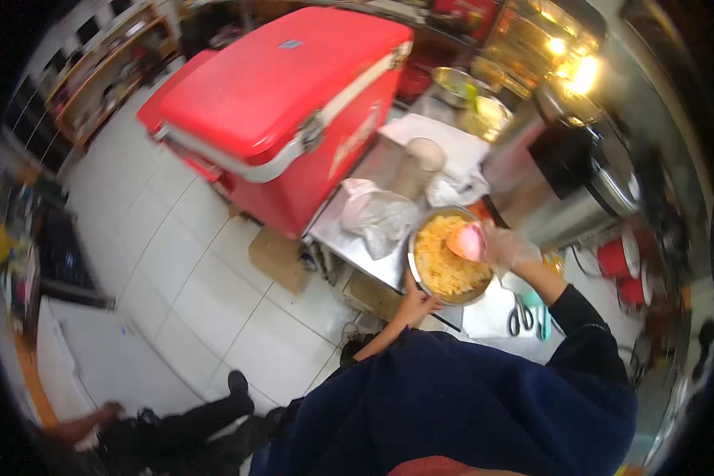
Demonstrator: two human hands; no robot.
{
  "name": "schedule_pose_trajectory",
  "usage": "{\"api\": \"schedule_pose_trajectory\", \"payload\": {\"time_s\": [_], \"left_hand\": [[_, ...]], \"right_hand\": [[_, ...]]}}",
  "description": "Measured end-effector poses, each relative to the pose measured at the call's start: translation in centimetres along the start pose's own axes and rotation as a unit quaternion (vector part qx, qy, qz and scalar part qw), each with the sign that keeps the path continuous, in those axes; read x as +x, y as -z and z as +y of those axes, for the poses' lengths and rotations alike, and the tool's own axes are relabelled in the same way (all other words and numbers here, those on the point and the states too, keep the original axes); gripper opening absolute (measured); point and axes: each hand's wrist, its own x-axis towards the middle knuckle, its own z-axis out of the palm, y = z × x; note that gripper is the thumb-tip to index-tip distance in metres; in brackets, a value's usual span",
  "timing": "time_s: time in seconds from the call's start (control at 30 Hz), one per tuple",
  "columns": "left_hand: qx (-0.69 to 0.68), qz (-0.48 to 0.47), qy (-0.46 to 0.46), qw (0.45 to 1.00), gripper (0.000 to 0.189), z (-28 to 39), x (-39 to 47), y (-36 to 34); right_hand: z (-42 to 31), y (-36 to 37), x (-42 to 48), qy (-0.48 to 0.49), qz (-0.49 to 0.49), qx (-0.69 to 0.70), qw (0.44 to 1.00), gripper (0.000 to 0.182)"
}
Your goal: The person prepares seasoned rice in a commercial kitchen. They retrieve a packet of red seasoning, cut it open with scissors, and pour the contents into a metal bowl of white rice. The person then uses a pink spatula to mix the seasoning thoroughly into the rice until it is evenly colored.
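A round metal bowl holds loose yellow-orange food, possibly cooked rice. My left hand is bare and grips the bowl at its near-left rim. On my right hand is a clear plastic glove. Its fingers close around a pinkish scoop or cup, which is over the food; blur hides its exact shape and how far it dips in. Left of the bowl, a tied clear plastic bag rests on the metal counter. Black-handled scissors lie on a white surface below my right forearm.
A large red cooler box occupies the counter's left. Beyond the bowl are a container, metal bowls and a tall steel vessel. Red cups are at right. A cardboard box sits on the floor; another person is lower left.
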Motion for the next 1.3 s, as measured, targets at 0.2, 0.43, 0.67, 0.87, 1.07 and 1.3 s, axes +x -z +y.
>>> {"api": "schedule_pose_trajectory", "payload": {"time_s": [0.2, 0.43, 0.67, 0.87, 1.07, 1.3], "left_hand": [[0.0, -0.031, 0.0, 1.0, 0.086, 0.5, 0.2, -0.3], [0.015, -0.019, -0.051, 0.998, 0.079, -0.8, 1.5, 1.4], [0.029, -0.035, 0.006, 0.999, 0.083, 1.9, 0.9, 1.3], [0.015, 0.006, 0.032, 0.999, 0.08, 0.8, 0.7, 2.0], [0.018, 0.006, 0.048, 0.999, 0.075, 2.0, 0.3, 1.2], [0.006, 0.019, 0.072, 0.997, 0.069, 2.1, 0.1, 1.5]], "right_hand": [[-0.8, -4.1, -2.6, -0.041, 0.014, 0.005, 0.999, 0.025], [-3.2, -4.7, -2.8, -0.057, 0.079, 0.077, 0.992, 0.022], [-4.0, -5.3, -3.0, -0.142, 0.086, 0.134, 0.977, 0.024], [-4.1, -7.2, -2.4, -0.151, 0.091, 0.182, 0.967, 0.023], [-3.7, -7.7, -3.0, -0.162, 0.102, 0.214, 0.958, 0.024], [-3.2, -7.8, -4.1, -0.118, 0.136, 0.254, 0.95, 0.023]]}}
